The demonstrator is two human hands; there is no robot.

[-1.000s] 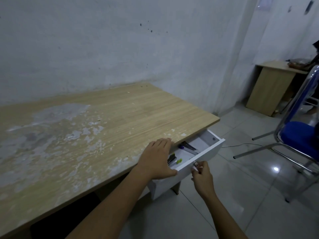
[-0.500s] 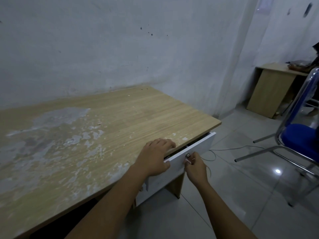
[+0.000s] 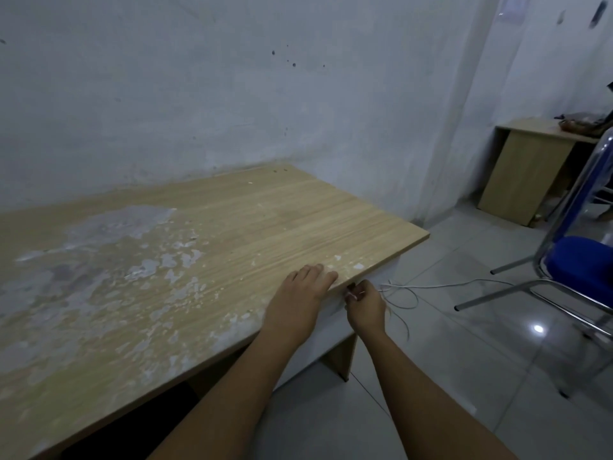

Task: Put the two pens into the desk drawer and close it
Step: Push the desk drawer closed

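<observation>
The white drawer [image 3: 331, 318] sits pushed in under the front right corner of the wooden desk [image 3: 232, 234], its front flush below the desktop edge. My right hand [image 3: 365, 305] pinches the small drawer knob just under that edge. My left hand [image 3: 303, 295] lies flat on the desktop, fingers spread near the edge above the drawer. The pens are hidden; nothing of the drawer's inside shows.
A white cable [image 3: 431, 287] loops on the tiled floor right of the desk. A blue chair [image 3: 580, 270] with metal legs stands at the right. A small wooden desk [image 3: 530, 171] stands by the far wall. A grey wall backs the desk.
The drawer went from wide open, with pens showing inside, to fully pushed in. My right hand rode in with the knob. My left hand stayed on the desktop.
</observation>
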